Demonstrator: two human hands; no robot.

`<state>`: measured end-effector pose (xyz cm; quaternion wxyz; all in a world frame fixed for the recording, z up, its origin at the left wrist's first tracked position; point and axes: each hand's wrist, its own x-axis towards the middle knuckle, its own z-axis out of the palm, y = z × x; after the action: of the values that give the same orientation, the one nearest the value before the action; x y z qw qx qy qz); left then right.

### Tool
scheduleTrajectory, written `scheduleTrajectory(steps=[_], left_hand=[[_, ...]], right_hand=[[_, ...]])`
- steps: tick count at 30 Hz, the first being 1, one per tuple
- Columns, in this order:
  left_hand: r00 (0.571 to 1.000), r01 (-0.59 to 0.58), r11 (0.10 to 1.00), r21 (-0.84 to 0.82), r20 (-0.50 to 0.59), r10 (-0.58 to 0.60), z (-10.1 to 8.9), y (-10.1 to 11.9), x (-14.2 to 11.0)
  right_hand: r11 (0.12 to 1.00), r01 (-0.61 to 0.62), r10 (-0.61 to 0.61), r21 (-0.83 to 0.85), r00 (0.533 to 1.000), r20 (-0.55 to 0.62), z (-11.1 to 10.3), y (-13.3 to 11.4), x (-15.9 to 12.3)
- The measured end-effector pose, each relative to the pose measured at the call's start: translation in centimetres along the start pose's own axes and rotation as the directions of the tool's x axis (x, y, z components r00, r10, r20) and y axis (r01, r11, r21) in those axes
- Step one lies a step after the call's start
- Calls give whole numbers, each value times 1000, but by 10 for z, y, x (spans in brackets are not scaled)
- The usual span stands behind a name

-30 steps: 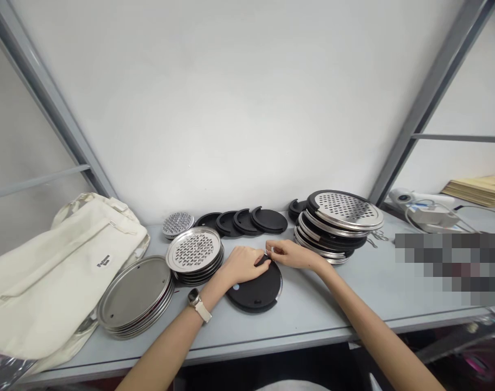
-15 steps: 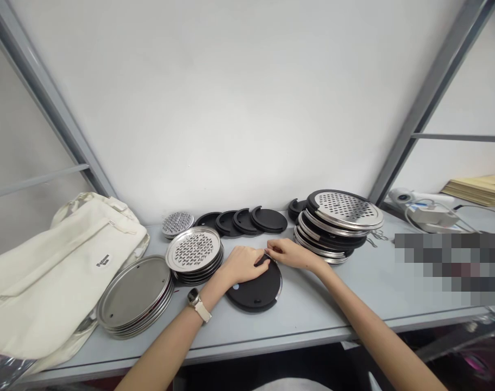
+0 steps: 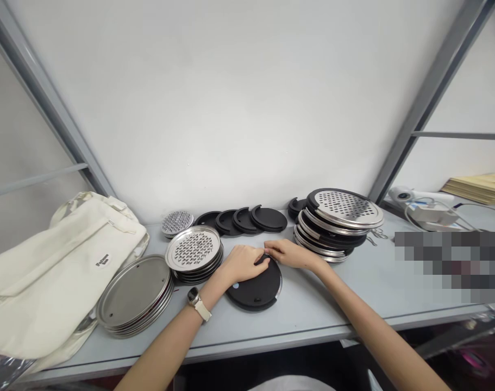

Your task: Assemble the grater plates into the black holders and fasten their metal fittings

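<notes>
Left fingers (image 3: pixel 263 265) and right fingers (image 3: pixel 272 250) clamp a round, matte black disc (image 3: pixel 254 290) (silvery along one edge).

The far part of the flat black round disc (image 3: pixel 253 292) is covered by the left hand (image 3: pixel 244 264), and whether anything is pinched by the right hand (image 3: pixel 287 254) cannot be told. The cream fabric bag (image 3: pixel 63 271) is cut off at the left edge, the stack of flat yellowish sheets (image 3: pixel 477 188) at the right.

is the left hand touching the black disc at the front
Touching. In the head view, the left hand lies on the black disc, its thumb across the top.
</notes>
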<state>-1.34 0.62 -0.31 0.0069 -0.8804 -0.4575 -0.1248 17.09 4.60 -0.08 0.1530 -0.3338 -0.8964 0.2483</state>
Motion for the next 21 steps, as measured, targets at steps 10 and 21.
scheduleTrajectory(steps=[10, 21], left_hand=[[1000, 21, 999, -28, 1, -21, 0, -1, 0], [1000, 22, 999, -45, -13, -22, 0, -1, 1]], right_hand=[[1000, 13, -13, -10, 1000, -1, 0, 0, 0], [999, 26, -26, -25, 1000, -6, 3, 2, 0]])
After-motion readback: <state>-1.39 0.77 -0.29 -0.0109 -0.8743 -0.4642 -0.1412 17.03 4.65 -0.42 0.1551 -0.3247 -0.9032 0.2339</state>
